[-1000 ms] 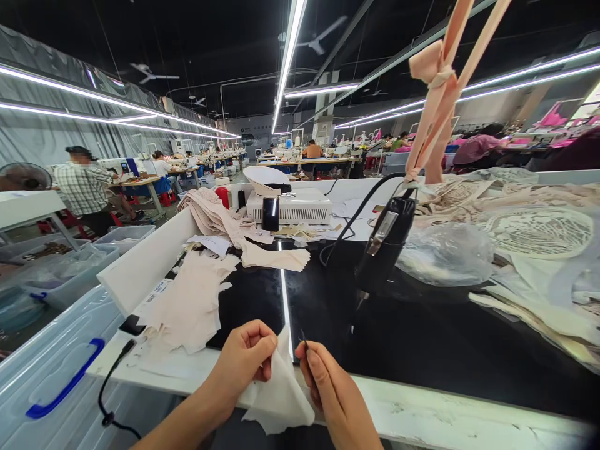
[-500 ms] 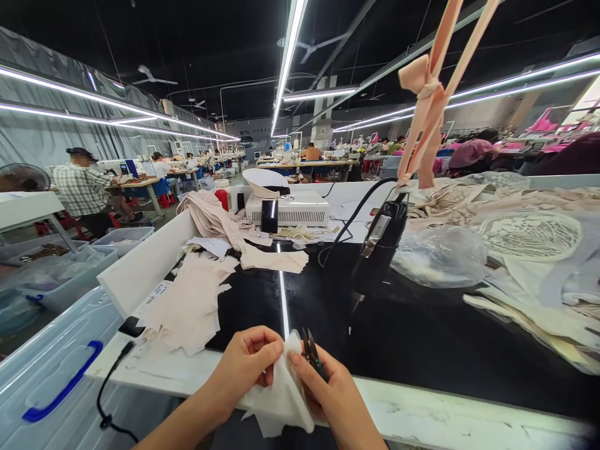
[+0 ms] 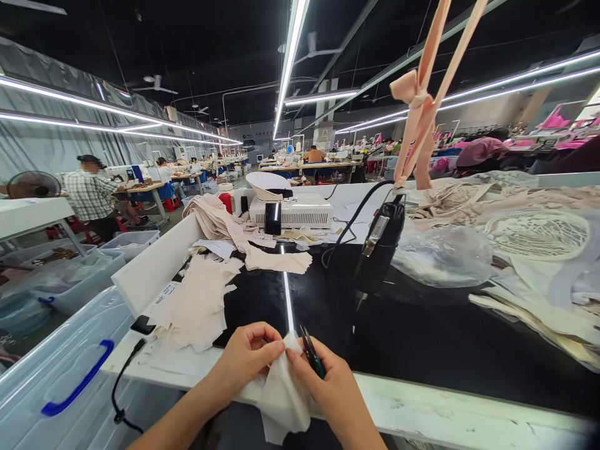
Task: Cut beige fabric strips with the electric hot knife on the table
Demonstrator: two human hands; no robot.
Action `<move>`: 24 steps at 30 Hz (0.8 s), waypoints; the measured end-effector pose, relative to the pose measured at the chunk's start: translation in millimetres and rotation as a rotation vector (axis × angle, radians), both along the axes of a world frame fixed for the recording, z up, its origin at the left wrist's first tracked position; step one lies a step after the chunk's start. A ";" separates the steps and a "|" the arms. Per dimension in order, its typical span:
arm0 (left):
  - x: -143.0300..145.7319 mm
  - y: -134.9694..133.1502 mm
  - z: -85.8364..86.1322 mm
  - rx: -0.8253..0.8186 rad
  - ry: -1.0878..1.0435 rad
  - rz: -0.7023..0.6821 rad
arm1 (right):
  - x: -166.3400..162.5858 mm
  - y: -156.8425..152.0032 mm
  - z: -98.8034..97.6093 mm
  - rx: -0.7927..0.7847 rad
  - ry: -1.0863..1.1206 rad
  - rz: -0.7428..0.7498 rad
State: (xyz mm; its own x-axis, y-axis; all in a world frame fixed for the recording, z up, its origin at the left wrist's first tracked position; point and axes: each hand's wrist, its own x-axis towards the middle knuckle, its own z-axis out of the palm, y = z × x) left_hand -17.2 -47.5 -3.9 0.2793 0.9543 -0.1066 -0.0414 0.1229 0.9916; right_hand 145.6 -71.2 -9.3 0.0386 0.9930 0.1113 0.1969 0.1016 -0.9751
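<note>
A thin off-white piece of fabric point(image 3: 284, 400) hangs over the front table edge, pinched at its top by both hands. My left hand point(image 3: 250, 356) is closed, thumb and forefinger gripping the fabric's upper edge. Opposite it, my right hand point(image 3: 328, 381) grips the same edge with the thumb. Tucked in the right hand's fingers are small thread snips point(image 3: 313, 353), their dark blades pointing up and slightly apart, clear of the fabric. Fingers behind the cloth are hidden.
Left of the hands lies a pile of pale pink fabric pieces point(image 3: 199, 300). A black handheld tool point(image 3: 382, 244) hangs from knotted pink straps point(image 3: 417, 112) over the black tabletop point(image 3: 422, 337). A plastic bag point(image 3: 443, 256) and fabric stacks lie right. A white machine box point(image 3: 295, 210) stands behind.
The camera view has shifted slightly, moving the scene to the right. The fabric's lower part hangs straighter and has swung a little. Both hands keep their hold, and the snips have tilted slightly.
</note>
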 end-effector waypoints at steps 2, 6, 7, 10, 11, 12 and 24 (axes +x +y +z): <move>-0.2 -0.2 -0.5 -0.013 0.001 0.018 | -0.7 -0.8 0.2 -0.015 0.002 -0.004; -1.7 -1.5 2.5 -0.018 0.040 0.025 | -1.4 0.3 -1.7 -0.045 0.001 0.015; -2.1 -1.8 3.8 -0.017 0.052 0.024 | -1.6 0.9 -2.2 -0.050 -0.002 0.023; -3.4 -2.4 6.6 -0.013 0.074 0.024 | -2.8 2.0 -3.0 -0.055 0.001 0.035; -3.7 -2.2 6.8 -0.014 0.078 0.024 | -3.3 2.1 -3.1 -0.055 0.007 0.035; -4.0 -1.9 6.5 -0.017 0.078 0.025 | -3.8 2.1 -3.1 -0.057 0.012 0.035; -8.5 2.0 -0.8 -0.037 0.085 0.030 | -6.5 6.4 -7.4 -0.046 0.030 0.045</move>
State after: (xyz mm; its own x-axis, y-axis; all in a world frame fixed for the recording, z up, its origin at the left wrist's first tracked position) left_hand -25.7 -45.5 -4.7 0.2394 0.9569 -0.1643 0.0382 0.1598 0.9864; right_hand 139.1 -64.7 -16.7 -0.0040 0.9979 0.0651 0.1634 0.0649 -0.9844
